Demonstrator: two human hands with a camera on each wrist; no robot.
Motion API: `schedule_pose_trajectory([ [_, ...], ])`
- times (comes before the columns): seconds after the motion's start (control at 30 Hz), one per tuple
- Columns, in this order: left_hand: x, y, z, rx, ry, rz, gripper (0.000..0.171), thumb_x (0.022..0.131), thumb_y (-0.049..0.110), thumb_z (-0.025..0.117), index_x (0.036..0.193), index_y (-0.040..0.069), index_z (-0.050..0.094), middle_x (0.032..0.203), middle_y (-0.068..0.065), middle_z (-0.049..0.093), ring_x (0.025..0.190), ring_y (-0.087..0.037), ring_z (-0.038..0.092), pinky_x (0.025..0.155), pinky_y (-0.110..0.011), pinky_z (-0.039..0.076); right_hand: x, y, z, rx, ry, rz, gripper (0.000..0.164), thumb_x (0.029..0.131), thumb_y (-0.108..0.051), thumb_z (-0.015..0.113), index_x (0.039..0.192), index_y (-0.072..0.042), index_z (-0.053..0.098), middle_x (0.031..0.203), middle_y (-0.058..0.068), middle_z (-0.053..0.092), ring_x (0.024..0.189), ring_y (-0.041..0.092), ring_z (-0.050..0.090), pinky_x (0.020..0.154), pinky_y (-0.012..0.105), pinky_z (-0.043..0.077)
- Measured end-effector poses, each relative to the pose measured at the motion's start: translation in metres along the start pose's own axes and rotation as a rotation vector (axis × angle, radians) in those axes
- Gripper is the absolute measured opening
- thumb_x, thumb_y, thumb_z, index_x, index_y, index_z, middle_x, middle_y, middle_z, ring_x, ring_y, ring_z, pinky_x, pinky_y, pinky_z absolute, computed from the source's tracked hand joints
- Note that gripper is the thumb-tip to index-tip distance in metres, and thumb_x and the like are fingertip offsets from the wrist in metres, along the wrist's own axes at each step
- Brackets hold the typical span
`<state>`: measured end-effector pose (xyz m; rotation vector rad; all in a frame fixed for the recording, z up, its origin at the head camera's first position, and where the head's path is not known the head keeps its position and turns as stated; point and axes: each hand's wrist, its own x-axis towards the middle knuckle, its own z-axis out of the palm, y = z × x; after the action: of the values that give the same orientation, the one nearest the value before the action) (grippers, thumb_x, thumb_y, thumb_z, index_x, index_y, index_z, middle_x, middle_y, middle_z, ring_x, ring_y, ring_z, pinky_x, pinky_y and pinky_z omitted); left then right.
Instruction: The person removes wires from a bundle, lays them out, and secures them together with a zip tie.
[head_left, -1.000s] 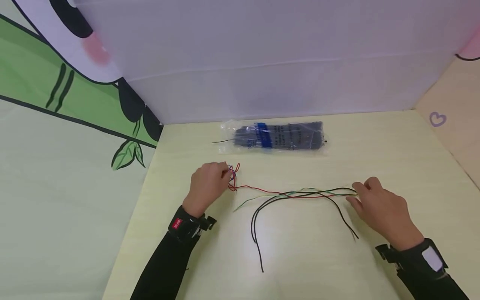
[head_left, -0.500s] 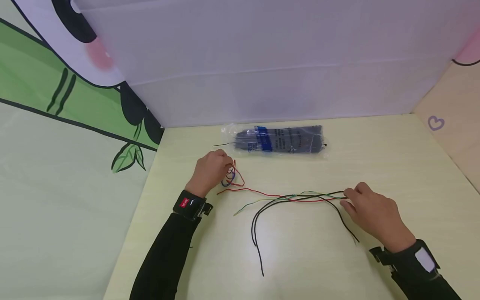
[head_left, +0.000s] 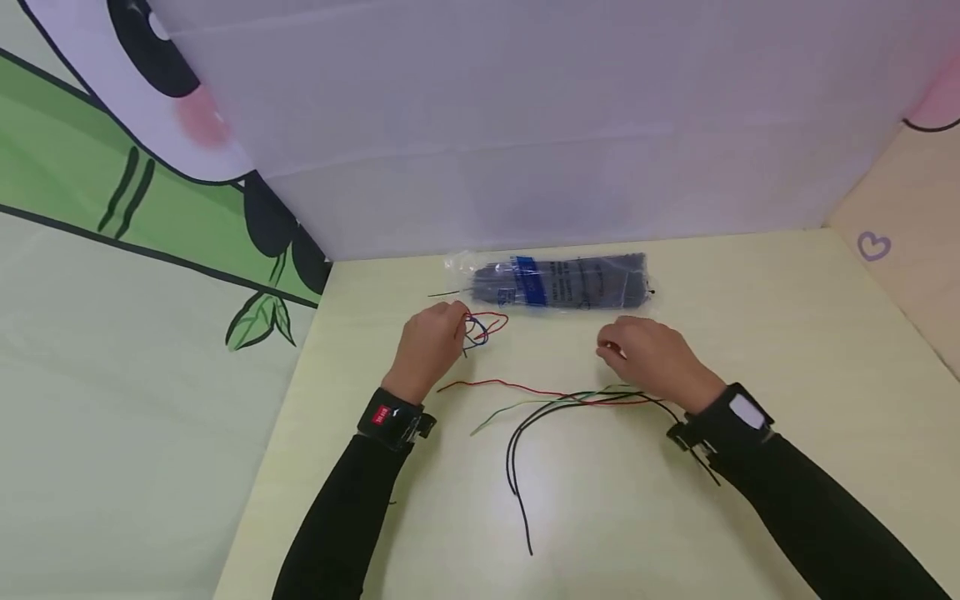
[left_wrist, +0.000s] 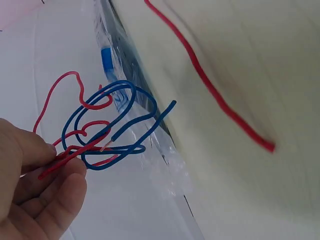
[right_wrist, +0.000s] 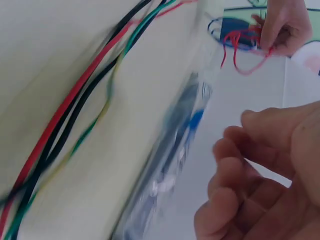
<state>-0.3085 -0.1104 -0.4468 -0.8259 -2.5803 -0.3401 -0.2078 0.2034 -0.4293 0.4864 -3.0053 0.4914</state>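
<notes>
My left hand [head_left: 431, 346] pinches a small tangle of red wire [left_wrist: 75, 145] between thumb and fingers, lifted off the table. Looped in with it is a coiled blue wire [left_wrist: 134, 85]. My right hand [head_left: 652, 354] is in the air above the table, its fingers loosely curled with nothing between them, as the right wrist view shows. Under and beside it lie black wires [head_left: 517, 450], a green-yellow wire [head_left: 498, 410] and a loose red wire [head_left: 517, 385], bunched together. Part of this bundle is hidden by the right hand and wrist.
A clear plastic bag of dark cable ties or similar thin strips [head_left: 562, 282], with a blue band, lies at the back of the pale table [head_left: 615, 517]. Behind it rises a pale purple printed backdrop [head_left: 525, 167]. A thin dark strip sticks out of the bag's left end.
My left hand has lifted the red and blue tangle away from the loose red wire. My right hand has let go of the bundle's right end and moved left and up toward the left hand.
</notes>
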Motion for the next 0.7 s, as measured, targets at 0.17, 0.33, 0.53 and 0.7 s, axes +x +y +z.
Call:
schedule_pose_trajectory([
  [0.17,-0.003,0.021,0.004,-0.027,0.02,0.061,0.013,0.093,0.011,0.061,0.104,0.008,0.068,0.081,-0.004,0.069,0.067,-0.016,0.063,0.061,-0.028,0.053,0.044,-0.025,0.02,0.201,-0.049,-0.026,0.027,0.096,-0.029,0.062,0.118,-0.013,0.067,0.091,0.001,0.069,0.073,0.012,0.057,0.066,0.031,0.047],
  [0.33,-0.002,0.031,0.006,-0.024,0.112,0.127,0.009,0.091,0.016,0.061,0.096,0.011,0.066,0.077,-0.001,0.065,0.068,-0.016,0.059,0.057,-0.027,0.052,0.064,-0.037,0.033,0.416,-0.015,-0.03,0.021,0.1,-0.022,0.056,0.114,-0.012,0.068,0.089,0.007,0.069,0.067,0.019,0.061,0.063,0.033,0.047],
  [0.53,-0.002,0.029,0.012,-0.001,0.161,0.123,0.01,0.09,0.024,0.066,0.088,0.014,0.065,0.077,0.001,0.064,0.067,-0.015,0.055,0.053,-0.026,0.045,0.066,-0.042,0.038,0.599,0.056,-0.035,0.019,0.102,-0.016,0.052,0.106,-0.009,0.069,0.085,0.008,0.068,0.067,0.026,0.069,0.055,0.031,0.052],
  [0.7,0.007,0.02,0.015,0.066,0.187,0.045,0.004,0.086,0.018,0.067,0.085,0.014,0.068,0.075,-0.001,0.065,0.069,-0.021,0.055,0.057,-0.03,0.044,0.064,-0.049,0.035,0.595,0.005,-0.088,0.015,0.102,-0.017,0.052,0.099,-0.015,0.067,0.082,0.002,0.066,0.071,0.026,0.068,0.057,0.029,0.052],
])
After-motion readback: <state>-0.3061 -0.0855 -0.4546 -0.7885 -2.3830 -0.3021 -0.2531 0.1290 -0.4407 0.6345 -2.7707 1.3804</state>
